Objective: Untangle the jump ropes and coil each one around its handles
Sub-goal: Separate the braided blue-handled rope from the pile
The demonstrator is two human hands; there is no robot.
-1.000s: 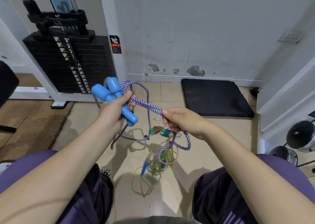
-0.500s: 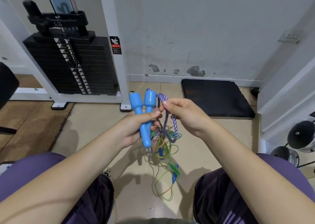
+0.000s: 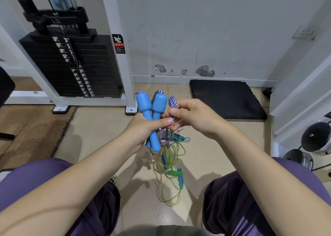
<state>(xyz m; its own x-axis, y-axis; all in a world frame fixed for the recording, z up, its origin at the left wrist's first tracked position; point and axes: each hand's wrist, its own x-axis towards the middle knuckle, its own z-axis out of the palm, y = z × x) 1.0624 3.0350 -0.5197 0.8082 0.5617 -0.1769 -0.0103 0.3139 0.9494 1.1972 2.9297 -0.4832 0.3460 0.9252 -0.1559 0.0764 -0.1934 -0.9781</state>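
My left hand (image 3: 143, 131) grips the two light-blue handles (image 3: 152, 110) of a jump rope, held upright side by side at mid-frame. Its purple-and-white braided rope (image 3: 172, 102) loops beside the handles, and my right hand (image 3: 193, 118) pinches a fold of it right against my left thumb. More braided rope (image 3: 163, 139) hangs bunched under the hands. Below them dangles a thin green-yellow jump rope (image 3: 170, 182) with small green and blue handles (image 3: 179, 175), tangled with the braided one and trailing to the floor.
A black weight stack (image 3: 71, 63) in a white frame stands at the left by the wall. A black mat (image 3: 225, 99) lies on the tiled floor at the right. Dumbbells (image 3: 315, 139) sit at the far right. My knees fill the lower corners.
My left hand has swung the blue handles from the left to upright at the centre. My right hand rose and met it, and the braided rope now bunches between them.
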